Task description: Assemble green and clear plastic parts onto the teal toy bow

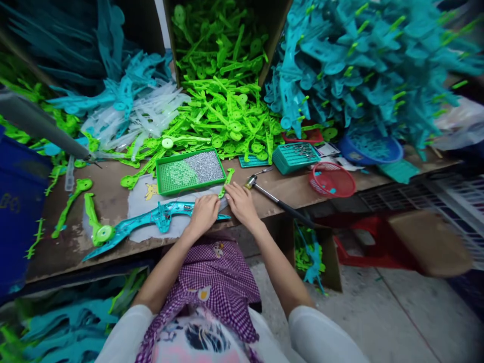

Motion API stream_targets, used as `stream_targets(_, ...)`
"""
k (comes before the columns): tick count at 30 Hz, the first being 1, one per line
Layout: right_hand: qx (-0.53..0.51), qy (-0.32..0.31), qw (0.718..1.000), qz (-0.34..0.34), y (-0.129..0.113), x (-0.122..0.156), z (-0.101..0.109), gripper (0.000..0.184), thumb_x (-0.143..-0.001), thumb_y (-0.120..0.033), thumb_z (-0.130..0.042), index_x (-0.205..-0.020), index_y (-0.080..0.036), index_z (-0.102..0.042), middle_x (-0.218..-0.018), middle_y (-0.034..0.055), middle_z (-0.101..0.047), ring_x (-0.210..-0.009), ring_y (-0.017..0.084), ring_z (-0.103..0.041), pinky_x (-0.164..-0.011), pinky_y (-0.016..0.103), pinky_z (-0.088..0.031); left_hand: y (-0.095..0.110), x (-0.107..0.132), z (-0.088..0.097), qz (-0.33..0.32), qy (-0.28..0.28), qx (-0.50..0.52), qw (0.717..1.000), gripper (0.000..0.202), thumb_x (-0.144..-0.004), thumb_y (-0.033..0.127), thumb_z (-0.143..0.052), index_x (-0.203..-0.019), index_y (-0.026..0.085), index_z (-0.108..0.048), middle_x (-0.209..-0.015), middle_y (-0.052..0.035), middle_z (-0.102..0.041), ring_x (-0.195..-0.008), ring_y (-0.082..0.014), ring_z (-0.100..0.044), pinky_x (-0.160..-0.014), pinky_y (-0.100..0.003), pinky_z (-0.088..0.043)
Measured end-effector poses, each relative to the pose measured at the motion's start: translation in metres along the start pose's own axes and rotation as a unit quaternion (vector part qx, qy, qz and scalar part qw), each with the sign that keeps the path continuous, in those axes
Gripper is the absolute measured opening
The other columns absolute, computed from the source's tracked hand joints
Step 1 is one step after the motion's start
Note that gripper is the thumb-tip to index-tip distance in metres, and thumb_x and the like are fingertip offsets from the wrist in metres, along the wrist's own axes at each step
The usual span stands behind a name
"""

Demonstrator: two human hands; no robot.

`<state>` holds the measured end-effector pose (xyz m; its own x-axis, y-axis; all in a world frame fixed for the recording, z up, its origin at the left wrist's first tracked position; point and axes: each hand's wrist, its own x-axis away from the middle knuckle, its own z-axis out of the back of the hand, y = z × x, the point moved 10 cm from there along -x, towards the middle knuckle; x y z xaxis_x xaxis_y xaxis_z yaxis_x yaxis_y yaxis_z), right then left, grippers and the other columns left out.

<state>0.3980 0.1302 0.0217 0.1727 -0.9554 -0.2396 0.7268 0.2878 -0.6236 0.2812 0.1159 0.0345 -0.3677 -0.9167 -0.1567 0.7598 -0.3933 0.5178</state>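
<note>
A long teal plastic toy part (151,222) lies on a grey cloth (151,201) at the front of the wooden bench. My left hand (204,214) rests closed on its right end, fingers curled over it. My right hand (240,201) is beside it, fingers pressed down at the same end, next to a small green plastic piece (226,182). Just behind my hands stands a green tray (189,171) of small silver screws. A screwdriver (280,201) with a black handle lies to the right of my right hand.
Heaps of green parts (223,101) and teal parts (363,55) fill the back of the bench. A red basket (333,180), a blue bowl (372,148) and a teal screw tray (295,156) stand right. Green pieces (94,222) lie left. A blue crate (18,201) is at the far left.
</note>
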Motion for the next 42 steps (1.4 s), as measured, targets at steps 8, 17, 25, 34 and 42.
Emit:
stream_targets(8, -0.027, 0.102, 0.994, -0.032, -0.008, 0.049, 0.041, 0.036, -0.095, -0.032, -0.047, -0.126, -0.020, -0.060, -0.129, 0.0120, -0.064, -0.127, 0.024, -0.053, -0.109, 0.048, -0.036, 0.018, 0.010, 0.010, -0.036, -0.015, 0.015, 0.999, 0.020, -0.098, 0.024, -0.043, -0.094, 0.018, -0.062, -0.101, -0.0079, -0.069, -0.097, -0.0224, -0.061, -0.087, -0.038, -0.040)
stream_targets(17, -0.249, 0.086, 0.955, -0.136, -0.004, 0.036, 0.041, 0.020, -0.084, -0.038, -0.063, -0.085, -0.020, -0.072, -0.083, 0.0045, -0.074, -0.074, 0.017, -0.066, -0.070, 0.030, -0.053, 0.045, -0.011, 0.029, -0.111, -0.089, -0.029, 0.989, 0.020, -0.098, 0.029, -0.047, -0.098, 0.020, -0.065, -0.093, -0.0034, -0.072, -0.085, -0.0208, -0.062, -0.076, -0.034, -0.031)
stream_targets(25, -0.485, -0.015, 0.831, -0.271, 0.022, 0.041, 0.001, 0.034, -0.069, -0.051, -0.074, -0.080, -0.018, -0.072, -0.065, 0.0004, -0.069, -0.054, 0.012, -0.063, -0.058, 0.027, -0.053, 0.046, -0.029, 0.020, -0.167, -0.099, 0.032, 0.980, 0.017, -0.095, 0.030, -0.055, -0.093, 0.025, -0.071, -0.089, 0.0006, -0.076, -0.081, -0.0170, -0.065, -0.082, -0.036, -0.029)
stream_targets(34, -0.477, -0.056, 0.836, -0.267, 0.021, 0.036, -0.006, 0.040, -0.072, -0.056, -0.070, -0.069, -0.017, -0.068, -0.057, -0.0013, -0.064, -0.048, 0.009, -0.058, -0.052, 0.023, -0.048, 0.038, -0.032, 0.018, -0.178, -0.095, 0.061, 0.978, 0.018, -0.092, 0.038, -0.057, -0.091, 0.028, -0.072, -0.083, 0.0017, -0.076, -0.075, -0.0154, -0.063, -0.085, -0.037, -0.028)
stream_targets(42, -0.496, -0.037, 0.813, -0.304, 0.028, 0.043, -0.010, 0.039, -0.064, -0.054, -0.077, -0.073, -0.018, -0.066, -0.059, -0.0037, -0.061, -0.049, 0.008, -0.056, -0.051, 0.022, -0.047, 0.032, -0.033, 0.015, -0.177, -0.089, 0.075, 0.977, 0.019, -0.091, 0.038, -0.057, -0.087, 0.028, -0.072, -0.080, 0.0030, -0.074, -0.072, -0.0143, -0.062, -0.087, -0.036, -0.027)
